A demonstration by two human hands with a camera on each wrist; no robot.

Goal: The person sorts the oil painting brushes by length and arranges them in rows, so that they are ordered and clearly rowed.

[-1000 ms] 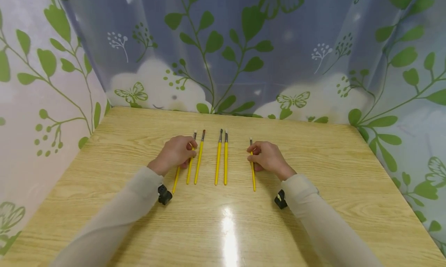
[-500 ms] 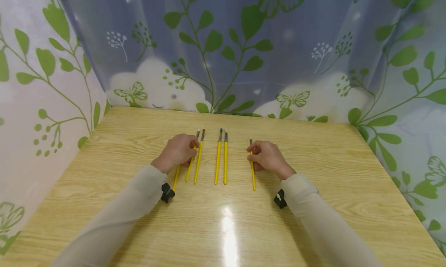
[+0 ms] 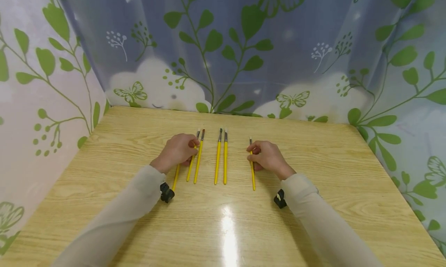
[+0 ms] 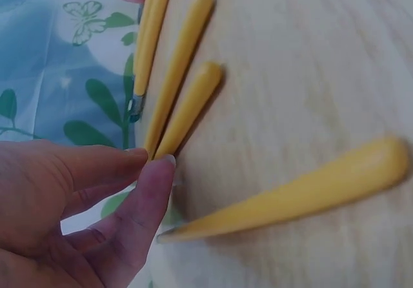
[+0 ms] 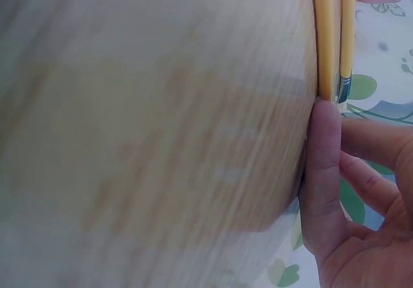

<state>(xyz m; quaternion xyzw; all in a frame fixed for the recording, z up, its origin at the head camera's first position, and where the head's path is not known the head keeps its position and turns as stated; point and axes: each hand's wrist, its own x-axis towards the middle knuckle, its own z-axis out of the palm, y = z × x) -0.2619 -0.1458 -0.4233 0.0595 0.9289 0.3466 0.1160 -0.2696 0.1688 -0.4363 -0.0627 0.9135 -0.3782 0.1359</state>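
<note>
Several yellow-handled paintbrushes lie on the wooden table, bristles pointing away. In the head view my left hand (image 3: 178,152) pinches one paintbrush (image 3: 189,174) between thumb and forefinger, its white tip showing past the fingers. Close beside it lies a red-tipped paintbrush (image 3: 198,166). Another paintbrush (image 3: 176,177) is partly hidden under the left hand; its handle (image 4: 290,201) shows in the left wrist view. Two paintbrushes, one dark-tipped (image 3: 217,162) and one white-tipped (image 3: 225,162), lie nearly parallel in the middle. My right hand (image 3: 266,157) pinches a thin paintbrush (image 3: 253,178) on the right.
The wooden table (image 3: 313,228) extends to both sides and in front of the brushes. Behind it hangs a blue curtain (image 3: 223,57) with green leaves. Patterned fabric (image 3: 31,104) also stands at the left and right. A black wrist camera (image 3: 167,193) is on the left cuff.
My left hand has shifted slightly right with its paintbrush, bringing that brush's tip closer to the red-tipped one. My right hand stays in place.
</note>
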